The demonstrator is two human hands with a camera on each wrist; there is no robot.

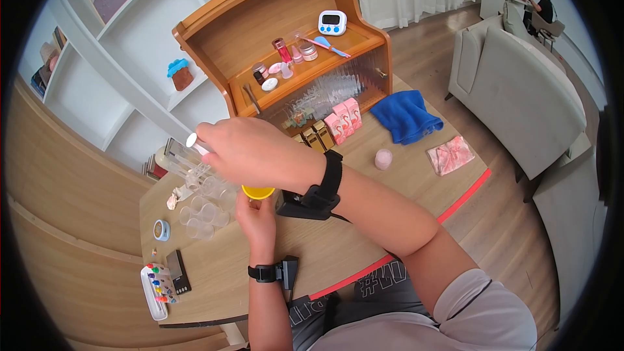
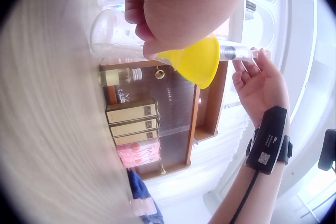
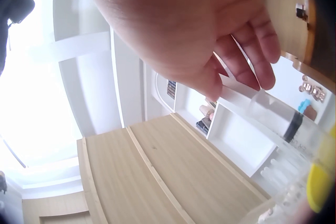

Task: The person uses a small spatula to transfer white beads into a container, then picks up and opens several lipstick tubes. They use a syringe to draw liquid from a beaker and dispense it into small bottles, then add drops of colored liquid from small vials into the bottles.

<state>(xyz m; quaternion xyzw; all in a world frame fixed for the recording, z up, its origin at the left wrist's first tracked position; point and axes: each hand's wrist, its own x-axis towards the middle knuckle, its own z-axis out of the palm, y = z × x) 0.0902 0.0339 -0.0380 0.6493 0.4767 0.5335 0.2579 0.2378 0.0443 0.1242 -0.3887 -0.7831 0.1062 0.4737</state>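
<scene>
My left hand [image 1: 258,224] grips a yellow funnel [image 2: 202,64] near its narrow end, with fingers curled in. Beside those fingers in the left wrist view is a clear container [image 2: 113,37] with droplets on its wall, partly hidden by the hand. My right hand [image 1: 260,153] holds a clear syringe [image 3: 273,113] by its plunger end, thumb and fingers around it. A black plunger seal [image 3: 293,127] shows inside the barrel. The syringe's far end reaches the wide mouth of the funnel, where its tip is hidden. In the head view my right forearm crosses above the left hand.
Several clear cups [image 1: 207,211] stand left of my hands. Nearer the left edge are a pen case [image 1: 155,294] and a black scale [image 1: 179,273]. Behind stands a wooden cabinet [image 1: 260,32], with gold boxes [image 1: 318,135], and a blue cloth [image 1: 407,117] to the right.
</scene>
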